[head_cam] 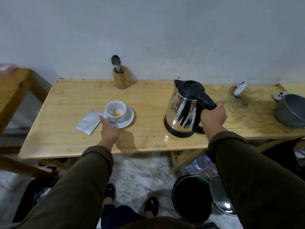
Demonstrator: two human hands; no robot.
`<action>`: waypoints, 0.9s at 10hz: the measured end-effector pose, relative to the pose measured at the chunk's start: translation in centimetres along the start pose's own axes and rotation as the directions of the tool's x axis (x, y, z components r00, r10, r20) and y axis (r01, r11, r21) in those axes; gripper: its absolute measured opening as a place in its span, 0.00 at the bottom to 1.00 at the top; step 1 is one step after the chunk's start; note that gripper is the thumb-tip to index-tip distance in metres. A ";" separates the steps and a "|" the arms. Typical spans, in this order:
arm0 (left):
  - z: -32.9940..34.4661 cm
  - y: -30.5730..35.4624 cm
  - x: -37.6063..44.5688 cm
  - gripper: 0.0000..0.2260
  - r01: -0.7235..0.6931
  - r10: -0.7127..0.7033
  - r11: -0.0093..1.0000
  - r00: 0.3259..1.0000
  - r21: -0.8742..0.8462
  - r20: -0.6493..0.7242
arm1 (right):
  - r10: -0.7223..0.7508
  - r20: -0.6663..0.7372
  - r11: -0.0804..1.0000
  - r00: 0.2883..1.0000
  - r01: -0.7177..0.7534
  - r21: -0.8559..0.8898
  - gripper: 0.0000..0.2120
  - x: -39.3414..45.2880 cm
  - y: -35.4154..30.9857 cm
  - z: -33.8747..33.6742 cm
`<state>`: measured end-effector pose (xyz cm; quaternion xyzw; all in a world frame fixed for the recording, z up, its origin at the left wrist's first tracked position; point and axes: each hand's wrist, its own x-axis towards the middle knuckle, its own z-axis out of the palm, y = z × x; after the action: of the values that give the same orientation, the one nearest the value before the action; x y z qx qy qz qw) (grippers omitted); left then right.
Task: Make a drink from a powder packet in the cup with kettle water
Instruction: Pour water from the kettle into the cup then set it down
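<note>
beside left fingers (103,119): cup (116,111)

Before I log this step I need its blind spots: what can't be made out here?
All in the head view:
- Water level in the kettle: steel wall and shut lid hide it.
- Packet: print too small; torn or not, unclear.
- Left hand fingertips: under the saucer rim.
- Spoon handle: inside the wooden holder.
- Grey bowl: cut off by the right edge.
</note>
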<state>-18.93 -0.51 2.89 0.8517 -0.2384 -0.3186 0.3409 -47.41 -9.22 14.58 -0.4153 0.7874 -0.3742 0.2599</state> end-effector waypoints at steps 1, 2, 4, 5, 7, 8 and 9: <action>-0.3 0.5 -0.7 0.33 0.025 -0.024 1.000 0.999 -0.018 0.031 | -0.069 -0.020 0.997 0.997 0.068 -0.047 0.10 -0.4 -1.0 0.3; -0.5 0.3 -0.5 0.37 0.100 -0.085 0.979 0.992 -0.175 0.088 | -0.153 -0.007 0.982 0.988 0.151 -0.114 0.10 -0.7 -2.5 0.4; -1.4 -0.2 -0.6 0.33 0.030 -0.025 0.999 0.988 -0.026 0.155 | -0.295 0.084 0.923 0.952 0.306 -0.233 0.12 -2.2 -5.2 1.4; -1.7 -0.3 -0.5 0.34 0.014 -0.011 1.000 0.983 -0.011 0.183 | -0.361 0.157 0.877 0.919 0.392 -0.277 0.12 -3.3 -6.5 2.4; -2.3 -0.4 -0.1 0.35 -0.031 0.028 0.999 0.967 0.010 0.252 | -0.462 0.301 0.757 0.834 0.548 -0.357 0.12 -5.0 -9.2 4.3; -2.5 -0.4 0.0 0.35 -0.046 0.041 0.999 0.962 0.012 0.272 | -0.493 0.361 0.688 0.792 0.609 -0.396 0.12 -5.5 -10.4 5.3; -2.7 -0.6 0.1 0.35 -0.061 0.053 0.998 0.961 0.019 0.271 | -0.505 0.397 0.639 0.766 0.641 -0.425 0.11 -6.1 -11.2 6.1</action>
<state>-16.86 0.95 3.96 0.7976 -0.3113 -0.4187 0.3027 -34.68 -10.58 20.63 -0.7423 0.6469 -0.1475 0.0931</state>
